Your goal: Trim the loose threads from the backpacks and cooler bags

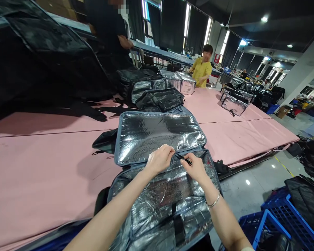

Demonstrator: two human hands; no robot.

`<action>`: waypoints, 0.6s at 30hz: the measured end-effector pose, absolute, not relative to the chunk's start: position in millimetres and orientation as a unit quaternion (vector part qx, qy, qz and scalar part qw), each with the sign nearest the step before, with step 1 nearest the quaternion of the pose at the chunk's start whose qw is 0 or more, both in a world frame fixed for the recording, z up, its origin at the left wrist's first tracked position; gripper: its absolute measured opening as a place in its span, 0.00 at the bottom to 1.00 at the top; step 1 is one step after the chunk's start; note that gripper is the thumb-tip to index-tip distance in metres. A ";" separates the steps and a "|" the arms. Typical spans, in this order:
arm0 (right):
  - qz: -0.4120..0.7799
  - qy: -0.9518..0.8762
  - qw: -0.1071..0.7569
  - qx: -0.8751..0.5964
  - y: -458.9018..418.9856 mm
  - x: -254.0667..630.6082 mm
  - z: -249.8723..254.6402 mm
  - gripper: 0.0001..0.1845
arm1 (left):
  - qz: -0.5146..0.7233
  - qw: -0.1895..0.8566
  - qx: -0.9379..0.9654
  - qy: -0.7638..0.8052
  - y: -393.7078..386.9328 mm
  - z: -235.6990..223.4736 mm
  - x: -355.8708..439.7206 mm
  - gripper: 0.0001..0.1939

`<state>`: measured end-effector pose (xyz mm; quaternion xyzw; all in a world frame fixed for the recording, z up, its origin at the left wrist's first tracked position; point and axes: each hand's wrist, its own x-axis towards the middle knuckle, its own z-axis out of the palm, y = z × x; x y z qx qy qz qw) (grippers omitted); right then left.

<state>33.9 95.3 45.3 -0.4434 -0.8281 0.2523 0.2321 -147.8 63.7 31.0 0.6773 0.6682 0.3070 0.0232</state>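
Observation:
An insulated bag (pixel 159 195) with shiny silver lining lies open in front of me, its grey-edged lid (pixel 157 134) folded back away from me. My left hand (pixel 161 160) is at the seam between lid and body, fingers pinched together; whatever is between the fingertips is too small to make out. Close to its right, my right hand (pixel 195 169) is closed on slim black thread snips (pixel 182 159), whose tip points left toward the left fingertips. A black strap (pixel 179 230) lies across the lining nearer me.
The bag rests on a pink-covered table (pixel 42 174). More black and silver bags (pixel 159 99) stand behind it, with others (pixel 234 104) farther right. Large black bags (pixel 42 62) are piled left. Blue crates (pixel 290 216) sit on the floor at right. A person in yellow (pixel 201 71) stands beyond.

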 end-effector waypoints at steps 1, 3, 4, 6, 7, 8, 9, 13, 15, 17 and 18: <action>0.243 -0.833 0.224 -0.444 94.3 31.7 47.8 0.12 | 0.319 0.021 0.672 0.668 63.3 29.5 -146.2 0.11; 0.222 -0.841 0.210 -0.448 92.5 26.9 51.4 0.11 | 0.342 0.017 0.666 0.662 62.3 27.6 -143.6 0.11; 0.211 -0.843 0.204 -0.451 91.8 24.8 52.3 0.10 | 0.354 0.017 0.665 0.658 61.5 27.4 -142.7 0.11; 0.197 -0.845 0.199 -0.455 91.1 22.5 52.3 0.10 | 0.379 0.015 0.661 0.648 59.2 28.1 -142.3 0.12; 0.195 -0.844 0.200 -0.458 91.0 22.6 51.6 0.10 | 0.392 0.016 0.658 0.642 57.7 28.9 -142.7 0.12; 0.196 -0.840 0.203 -0.463 91.2 23.6 50.6 0.10 | 0.403 0.017 0.657 0.636 56.1 29.9 -143.4 0.14; 0.198 -0.835 0.207 -0.469 91.4 25.3 49.5 0.10 | 0.412 0.020 0.659 0.629 54.5 30.9 -144.3 0.16; 0.205 -0.816 0.229 -0.489 93.3 36.7 46.2 0.11 | 0.422 0.019 0.683 0.596 51.1 31.0 -144.6 0.20; 0.199 -0.816 0.230 -0.491 94.4 41.9 46.3 0.11 | 0.414 -0.031 0.700 0.582 51.9 27.3 -142.0 0.12; 0.187 -0.819 0.225 -0.494 95.2 45.1 47.7 0.10 | 0.405 -0.093 0.710 0.569 53.1 21.9 -138.9 0.09; 0.182 -0.821 0.219 -0.494 95.5 46.0 48.8 0.10 | 0.402 -0.117 0.711 0.564 53.4 19.2 -137.7 0.11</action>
